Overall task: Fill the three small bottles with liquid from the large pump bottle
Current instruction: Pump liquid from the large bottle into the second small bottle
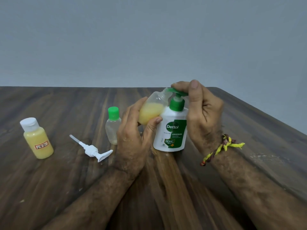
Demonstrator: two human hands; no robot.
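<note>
on the dark wood-grain table [49, 188], a white-capped bottle [36, 138] stands full of yellow liquid, then a loose white pump [93, 151] lies flat, then a green-capped clear bottle [113, 126] stands nearly empty. the left hand [132, 135] wraps fingers and thumb round the open small bottle [152, 112], about half full, its long axis tilted up-right so the mouth meets the spout. the right hand [201, 117] curls fingers over the green head of the glossy white pump bottle [171, 131].
</note>
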